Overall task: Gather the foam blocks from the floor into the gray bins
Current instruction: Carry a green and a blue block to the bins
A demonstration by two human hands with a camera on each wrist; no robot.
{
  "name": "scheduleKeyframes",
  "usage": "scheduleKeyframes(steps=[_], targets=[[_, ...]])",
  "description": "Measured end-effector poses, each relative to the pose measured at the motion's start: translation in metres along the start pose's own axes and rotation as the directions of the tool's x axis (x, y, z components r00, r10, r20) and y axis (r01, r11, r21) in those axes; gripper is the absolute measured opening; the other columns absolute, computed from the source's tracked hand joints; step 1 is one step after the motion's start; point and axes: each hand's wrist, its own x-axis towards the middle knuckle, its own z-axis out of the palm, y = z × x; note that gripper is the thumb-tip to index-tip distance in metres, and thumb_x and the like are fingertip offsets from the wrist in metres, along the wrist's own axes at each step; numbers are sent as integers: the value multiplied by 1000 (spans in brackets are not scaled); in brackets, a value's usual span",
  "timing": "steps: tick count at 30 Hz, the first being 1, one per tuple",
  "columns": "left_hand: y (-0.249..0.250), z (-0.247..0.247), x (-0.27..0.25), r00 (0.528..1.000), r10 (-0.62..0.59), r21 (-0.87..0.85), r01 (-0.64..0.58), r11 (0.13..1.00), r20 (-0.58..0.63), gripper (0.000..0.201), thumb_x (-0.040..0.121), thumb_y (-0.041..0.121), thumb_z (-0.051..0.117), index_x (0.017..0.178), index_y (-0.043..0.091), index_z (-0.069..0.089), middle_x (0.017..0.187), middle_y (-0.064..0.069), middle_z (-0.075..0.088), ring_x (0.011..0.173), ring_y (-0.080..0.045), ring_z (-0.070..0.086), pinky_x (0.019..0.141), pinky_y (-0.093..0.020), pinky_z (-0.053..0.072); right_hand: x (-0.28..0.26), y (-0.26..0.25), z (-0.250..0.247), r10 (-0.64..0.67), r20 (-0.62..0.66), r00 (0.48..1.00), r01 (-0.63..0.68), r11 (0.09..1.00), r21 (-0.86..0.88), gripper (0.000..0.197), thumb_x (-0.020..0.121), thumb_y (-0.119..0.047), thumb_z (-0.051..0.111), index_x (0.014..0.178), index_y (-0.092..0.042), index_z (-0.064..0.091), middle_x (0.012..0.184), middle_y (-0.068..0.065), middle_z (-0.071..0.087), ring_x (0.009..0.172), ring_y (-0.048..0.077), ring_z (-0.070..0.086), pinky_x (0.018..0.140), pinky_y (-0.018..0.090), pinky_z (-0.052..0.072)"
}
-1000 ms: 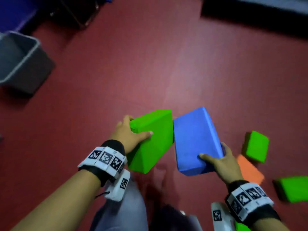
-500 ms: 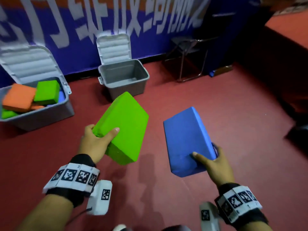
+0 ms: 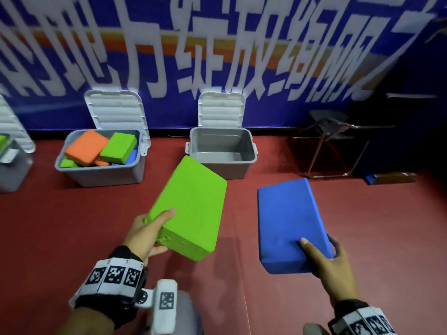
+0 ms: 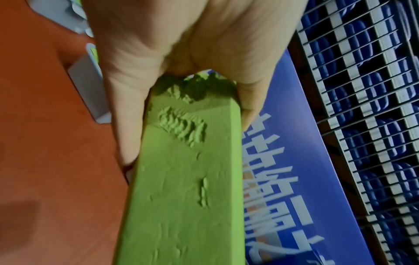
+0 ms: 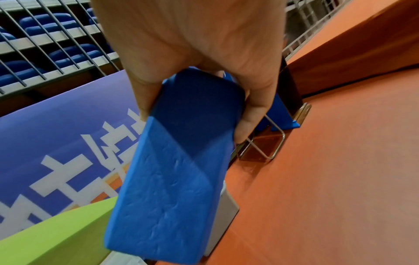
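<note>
My left hand (image 3: 147, 234) grips the near end of a large green foam block (image 3: 191, 206), thumb on top and fingers underneath; its pitted narrow side (image 4: 181, 188) fills the left wrist view. My right hand (image 3: 326, 259) holds a blue foam block (image 3: 290, 226) by its near right corner, seen end-on as the blue block (image 5: 172, 182). Both blocks hang above the red floor. Straight ahead stands an empty gray bin (image 3: 222, 153) with its lid up. To its left, a second gray bin (image 3: 99, 175) holds orange, green and blue blocks.
A third gray bin (image 3: 9, 165) shows at the left edge. A blue banner wall (image 3: 217, 56) runs behind the bins. A folding metal stool (image 3: 338, 146) stands at the right, with a dark counter (image 3: 411, 105) beyond it. Open red floor (image 3: 72, 226) lies between me and the bins.
My view has swung from the floor up to the wall and bins. Both hands carried their blocks along, and the bins now look closer and more central than half a second ago.
</note>
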Motion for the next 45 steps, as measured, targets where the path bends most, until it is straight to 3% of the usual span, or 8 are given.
scheduleKeyframes(steps=[9, 15, 17, 23, 27, 32, 39, 45], targets=[[59, -1, 144, 970, -35, -120, 6, 993, -241, 50, 77, 43, 70, 113, 12, 56, 107, -11, 67, 94, -27, 65, 66, -36, 55, 176, -53, 141, 28, 125, 992, -43, 992, 118, 62, 73, -32, 78, 127, -22, 49, 111, 4, 61, 95, 24, 62, 72, 39, 53], [101, 12, 275, 961, -153, -136, 124, 983, -230, 58, 73, 45, 72, 118, 13, 55, 114, -8, 65, 95, -27, 66, 61, -34, 56, 271, -81, 208, 191, 110, 975, -202, 974, 103, 114, 21, -68, 84, 118, -17, 55, 110, 12, 62, 84, 26, 60, 58, 31, 51], [117, 32, 312, 955, -174, -135, 144, 980, -242, 56, 76, 41, 72, 117, 9, 53, 113, -9, 63, 96, -28, 64, 63, -34, 54, 299, -92, 221, 225, 93, 970, -234, 967, 100, 116, 16, -67, 82, 118, -17, 54, 110, 12, 61, 85, 26, 60, 59, 31, 51], [153, 109, 412, 950, -218, -126, 193, 973, -224, 48, 81, 35, 69, 119, 20, 43, 115, -2, 57, 98, -27, 58, 60, -31, 50, 405, -136, 249, 296, 85, 951, -303, 950, 77, 48, 80, -27, 73, 121, -14, 52, 118, 12, 58, 98, 30, 58, 63, 32, 51], [175, 160, 487, 946, -229, -21, 231, 973, -228, 43, 81, 26, 71, 115, 26, 44, 103, -4, 60, 85, -23, 59, 63, -32, 50, 503, -146, 276, 287, 145, 947, -290, 957, 4, 53, 74, -26, 79, 119, -15, 52, 99, 6, 61, 80, 21, 57, 63, 34, 51], [203, 218, 588, 931, -175, 168, 238, 957, -319, 41, 73, 15, 79, 90, 23, 44, 92, -9, 61, 87, -29, 62, 78, -45, 52, 626, -158, 331, 291, 201, 935, -265, 953, -148, 93, 34, -54, 74, 118, -24, 48, 103, 8, 65, 86, 25, 64, 76, 41, 53], [209, 253, 711, 933, -134, 447, 282, 849, -334, 58, 69, 30, 82, 105, 14, 39, 97, -9, 58, 88, -26, 56, 70, -26, 36, 742, -159, 431, 219, 238, 946, -118, 919, -375, 85, 62, -24, 88, 132, -13, 42, 121, 6, 54, 112, 25, 54, 93, 36, 43], [168, 256, 814, 925, -189, 574, 356, 738, -331, 76, 52, 60, 77, 109, 22, 46, 112, -14, 55, 107, -33, 54, 92, -39, 45, 807, -120, 526, 234, 252, 939, -66, 841, -536, 72, 60, -55, 79, 122, -30, 51, 123, 9, 57, 110, 30, 55, 98, 41, 44]])
